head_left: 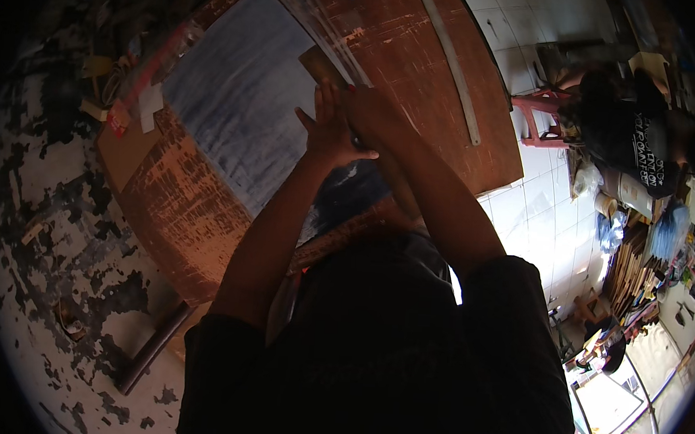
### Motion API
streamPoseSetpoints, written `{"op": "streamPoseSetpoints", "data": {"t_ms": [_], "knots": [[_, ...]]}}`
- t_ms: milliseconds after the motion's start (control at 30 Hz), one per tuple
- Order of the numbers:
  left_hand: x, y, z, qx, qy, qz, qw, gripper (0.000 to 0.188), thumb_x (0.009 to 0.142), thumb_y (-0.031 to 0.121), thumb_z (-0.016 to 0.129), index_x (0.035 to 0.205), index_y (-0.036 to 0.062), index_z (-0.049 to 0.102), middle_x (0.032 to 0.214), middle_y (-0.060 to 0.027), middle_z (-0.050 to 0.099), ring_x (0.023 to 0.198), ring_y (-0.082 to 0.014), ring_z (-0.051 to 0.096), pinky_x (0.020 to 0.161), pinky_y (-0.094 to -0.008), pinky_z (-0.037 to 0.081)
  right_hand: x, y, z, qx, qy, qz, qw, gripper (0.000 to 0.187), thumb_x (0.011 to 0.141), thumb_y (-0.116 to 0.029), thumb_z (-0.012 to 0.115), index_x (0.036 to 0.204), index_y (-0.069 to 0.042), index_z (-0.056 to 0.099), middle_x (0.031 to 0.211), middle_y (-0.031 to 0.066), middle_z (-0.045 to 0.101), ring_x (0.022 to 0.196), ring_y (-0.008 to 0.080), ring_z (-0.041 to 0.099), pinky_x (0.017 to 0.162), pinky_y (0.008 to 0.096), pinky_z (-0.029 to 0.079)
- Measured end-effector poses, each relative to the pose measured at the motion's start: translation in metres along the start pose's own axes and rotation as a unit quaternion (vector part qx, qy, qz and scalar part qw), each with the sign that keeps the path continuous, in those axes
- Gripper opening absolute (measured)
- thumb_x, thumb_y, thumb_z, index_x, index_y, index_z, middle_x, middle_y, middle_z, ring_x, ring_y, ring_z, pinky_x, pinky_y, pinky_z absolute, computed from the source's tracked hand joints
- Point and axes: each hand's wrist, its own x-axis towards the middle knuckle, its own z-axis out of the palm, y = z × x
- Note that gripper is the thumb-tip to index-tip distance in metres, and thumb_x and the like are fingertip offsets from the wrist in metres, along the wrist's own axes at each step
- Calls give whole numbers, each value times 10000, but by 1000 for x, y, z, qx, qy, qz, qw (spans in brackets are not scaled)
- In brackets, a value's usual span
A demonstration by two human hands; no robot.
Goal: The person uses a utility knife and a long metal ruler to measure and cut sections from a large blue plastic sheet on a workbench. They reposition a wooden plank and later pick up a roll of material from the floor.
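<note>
- My left hand (330, 139): fingers spread above the blue sheet (241, 75); contact uncertain.
- My right hand (367, 113): at the bar (317, 64); I cannot tell how its fingers grip.
- Sheet: on the worn table (177, 206), beneath my hands; light or uneven pressure could let it slide.
- Bar: a one-sided push might swing it askew.
- Tabletop: its scarred surface might scuff a dragged sheet.

Dim workroom around a scuffed brown surface (189, 199)
Left of the surface, a pale expanse (20, 233) blotched with dark patches; right of it, white tiles (541, 193) under strong light, with a pink stool (534, 123) just beside its edge and, well apart from it, stacked brown sheets (629, 270) and a patch of glare (606, 406).
</note>
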Motion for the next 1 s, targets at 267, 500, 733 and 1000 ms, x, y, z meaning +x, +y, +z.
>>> {"op": "streamPoseSetpoints", "data": {"t_ms": [267, 500, 733, 1000], "knots": [[2, -1, 3, 11, 9, -11, 1000, 1701, 539, 876, 814, 1643, -14, -124, 1715, -231, -221, 1607, -394, -142, 1161, -817, 86, -112, 11, 54, -13, -96, 79, 992, 370, 1022, -209, 543, 1304, 24, 599, 1058, 238, 722, 948, 400, 752, 783, 488, 614], [6, -2, 5, 10, -4, -18, 1000, 1726, 520, 891, 807, 1638, -11, -150, 1714, -226, -232, 1609, -386, -140, 1171, -806, 53, -225, 15, 108, 28, -97, 189, 977, 323, 992, -162, 560, 1244, 24, 639, 1045, 271, 704, 917, 399, 735, 754, 499, 603], [1, -3, 7, -2, 25, -3, 1000, 1700, 529, 877, 817, 1653, 19, -128, 1727, -211, -195, 1614, -369, -125, 1177, -803, 46, -249, 39, 102, 35, -209, 146, 966, 320, 1048, -150, 487, 1283, 22, 621, 1008, 272, 709, 895, 422, 742, 779, 510, 603], [-20, -17, 21, -24, 85, 25, 996, 1600, 600, 840, 815, 1663, 8, -46, 1739, -215, -119, 1619, -380, -73, 1230, -733, 49, -192, 45, 96, 270, 200, 226, 914, 594, 855, -372, 826, 1307, -48, 617, 1130, 235, 710, 1030, 412, 707, 912, 488, 564]]}}
